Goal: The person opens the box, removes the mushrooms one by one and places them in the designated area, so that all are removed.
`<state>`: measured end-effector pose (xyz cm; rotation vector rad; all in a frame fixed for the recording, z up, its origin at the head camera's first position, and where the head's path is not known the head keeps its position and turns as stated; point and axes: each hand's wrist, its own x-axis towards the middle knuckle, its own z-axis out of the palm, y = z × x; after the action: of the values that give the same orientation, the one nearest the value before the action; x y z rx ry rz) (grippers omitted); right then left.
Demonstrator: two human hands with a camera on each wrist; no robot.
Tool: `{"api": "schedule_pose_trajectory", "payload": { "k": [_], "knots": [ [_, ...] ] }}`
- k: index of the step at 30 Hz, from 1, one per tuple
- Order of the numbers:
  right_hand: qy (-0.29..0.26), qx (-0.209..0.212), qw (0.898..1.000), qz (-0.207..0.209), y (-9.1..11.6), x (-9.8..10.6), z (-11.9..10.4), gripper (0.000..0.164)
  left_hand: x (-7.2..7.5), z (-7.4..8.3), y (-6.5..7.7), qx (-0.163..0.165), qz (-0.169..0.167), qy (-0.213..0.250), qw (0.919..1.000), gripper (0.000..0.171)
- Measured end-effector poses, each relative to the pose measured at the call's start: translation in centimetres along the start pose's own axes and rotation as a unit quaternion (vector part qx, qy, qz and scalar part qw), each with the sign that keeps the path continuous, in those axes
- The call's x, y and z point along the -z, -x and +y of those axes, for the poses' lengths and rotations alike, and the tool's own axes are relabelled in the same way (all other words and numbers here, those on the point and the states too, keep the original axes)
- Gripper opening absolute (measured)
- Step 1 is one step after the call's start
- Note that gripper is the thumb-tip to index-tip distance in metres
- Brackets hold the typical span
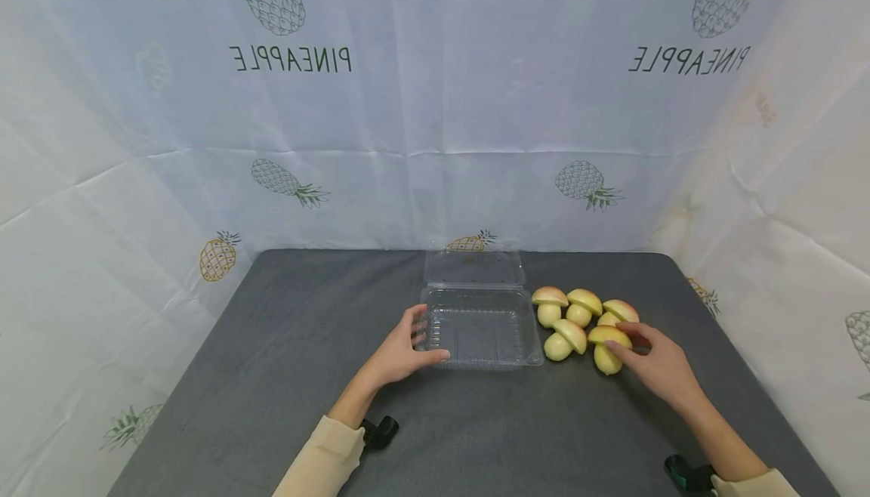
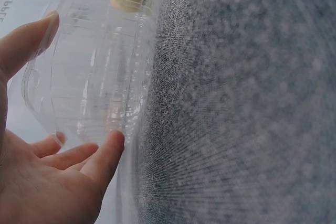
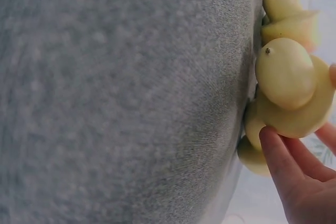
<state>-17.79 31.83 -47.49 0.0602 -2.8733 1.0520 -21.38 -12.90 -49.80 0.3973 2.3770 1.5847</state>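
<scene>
A clear plastic clamshell container [image 1: 485,361] lies with its lid [image 1: 476,269] folded back toward the curtain. My left hand [image 1: 404,350] holds its front left corner, thumb along the front rim and fingers against the left wall. In the left wrist view the thumb [image 2: 44,35] touches the rim. On the container's right sit several yellow mushroom-shaped pieces with reddish caps. My right hand [image 1: 655,365] grips the nearest right mushroom-shaped piece [image 1: 607,361] by its cap, between thumb and fingers. Its rounded stem [image 3: 286,72] faces the right wrist camera.
Other mushroom-shaped pieces [image 1: 564,340] stand close together between the container and my right hand. Dark grey cloth covers the table [image 1: 306,331]. A white curtain [image 1: 435,104] printed with pineapples hangs behind and at both sides.
</scene>
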Motion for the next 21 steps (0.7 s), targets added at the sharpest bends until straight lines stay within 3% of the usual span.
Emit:
{"api": "schedule_pose_trajectory", "payload": {
  "k": [21],
  "knots": [
    [0.014, 0.013, 1.0, -0.014, -0.19, -0.11, 0.08, 0.064, -0.03, -0.06, -0.08, 0.001, 0.005, -0.003, 1.0, 0.103]
  ]
}}
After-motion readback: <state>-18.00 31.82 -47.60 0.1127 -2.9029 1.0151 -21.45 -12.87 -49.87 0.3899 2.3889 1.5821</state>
